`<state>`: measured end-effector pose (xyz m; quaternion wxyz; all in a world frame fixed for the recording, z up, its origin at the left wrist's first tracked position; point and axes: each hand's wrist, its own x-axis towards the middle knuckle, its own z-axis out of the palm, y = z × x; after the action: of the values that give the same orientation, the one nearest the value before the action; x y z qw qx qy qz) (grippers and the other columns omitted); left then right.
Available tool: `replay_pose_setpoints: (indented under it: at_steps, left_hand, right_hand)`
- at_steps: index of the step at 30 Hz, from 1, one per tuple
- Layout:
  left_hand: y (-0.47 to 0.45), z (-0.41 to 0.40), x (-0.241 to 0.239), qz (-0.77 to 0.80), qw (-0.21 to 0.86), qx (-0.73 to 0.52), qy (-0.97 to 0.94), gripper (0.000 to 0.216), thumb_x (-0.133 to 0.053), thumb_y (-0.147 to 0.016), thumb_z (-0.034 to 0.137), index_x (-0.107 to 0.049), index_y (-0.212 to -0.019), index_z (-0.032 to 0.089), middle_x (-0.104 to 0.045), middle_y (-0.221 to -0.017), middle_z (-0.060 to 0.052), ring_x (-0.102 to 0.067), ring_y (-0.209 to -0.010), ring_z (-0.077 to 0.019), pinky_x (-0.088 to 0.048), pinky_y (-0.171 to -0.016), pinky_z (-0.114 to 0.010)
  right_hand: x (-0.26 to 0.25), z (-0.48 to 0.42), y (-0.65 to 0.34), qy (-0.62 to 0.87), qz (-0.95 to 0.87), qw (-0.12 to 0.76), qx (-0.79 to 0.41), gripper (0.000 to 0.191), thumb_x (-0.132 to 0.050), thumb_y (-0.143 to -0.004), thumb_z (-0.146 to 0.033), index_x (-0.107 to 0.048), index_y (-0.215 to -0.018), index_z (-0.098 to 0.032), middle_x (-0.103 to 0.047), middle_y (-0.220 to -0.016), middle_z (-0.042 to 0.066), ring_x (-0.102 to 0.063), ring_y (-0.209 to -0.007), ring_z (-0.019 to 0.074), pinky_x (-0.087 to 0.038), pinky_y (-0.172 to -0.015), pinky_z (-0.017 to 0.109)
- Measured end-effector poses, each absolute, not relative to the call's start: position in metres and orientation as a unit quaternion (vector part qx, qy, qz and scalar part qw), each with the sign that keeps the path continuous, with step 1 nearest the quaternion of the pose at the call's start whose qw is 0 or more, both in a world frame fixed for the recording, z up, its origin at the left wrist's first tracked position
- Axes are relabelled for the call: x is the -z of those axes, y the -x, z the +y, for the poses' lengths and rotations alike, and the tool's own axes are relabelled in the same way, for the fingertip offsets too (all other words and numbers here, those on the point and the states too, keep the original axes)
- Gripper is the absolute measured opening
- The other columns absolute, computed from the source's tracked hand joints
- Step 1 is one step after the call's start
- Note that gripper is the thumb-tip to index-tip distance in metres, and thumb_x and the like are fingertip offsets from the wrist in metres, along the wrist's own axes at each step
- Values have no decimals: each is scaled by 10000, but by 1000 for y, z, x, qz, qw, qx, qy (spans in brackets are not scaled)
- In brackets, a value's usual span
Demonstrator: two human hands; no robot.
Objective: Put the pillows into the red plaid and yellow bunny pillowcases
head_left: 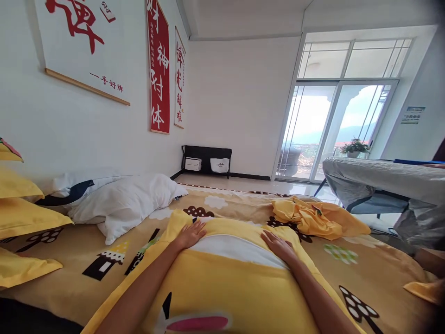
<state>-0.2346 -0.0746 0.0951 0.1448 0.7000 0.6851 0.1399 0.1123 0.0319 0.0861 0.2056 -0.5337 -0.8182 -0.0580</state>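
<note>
A yellow pillowcase with a pink-and-white print lies in front of me on a patterned brown bedspread. White pillow shows in a curved band through the case's opening, near its far end. My left hand rests flat on the far left part of the case, beside the white band, with its fingers stretched out. On the far right part lies my right hand, palm down and fingers extended. Neither hand is closed around the fabric.
White pillows lie at left, near a stack of yellow pillows. Crumpled yellow fabric lies at right. Beyond it stand a plastic-covered table and a chair. A low black rack is by the far wall.
</note>
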Motion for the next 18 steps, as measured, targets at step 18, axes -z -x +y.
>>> replay_pose_setpoints:
  at_steps: [18]
  left_hand:
    - [185,-76,-86,591,71,-159,-787,606,-198,-969,563,-231,-1508,287,-199,-1577,-33,-165,-1461,-196,-103,-1187,-466]
  right_hand:
    - [-60,9,-116,451,-874,180,-36,571,-228,-965,-534,-332,-1474,-295,-344,-1510,26,-301,-1400,217,-323,-1115,493]
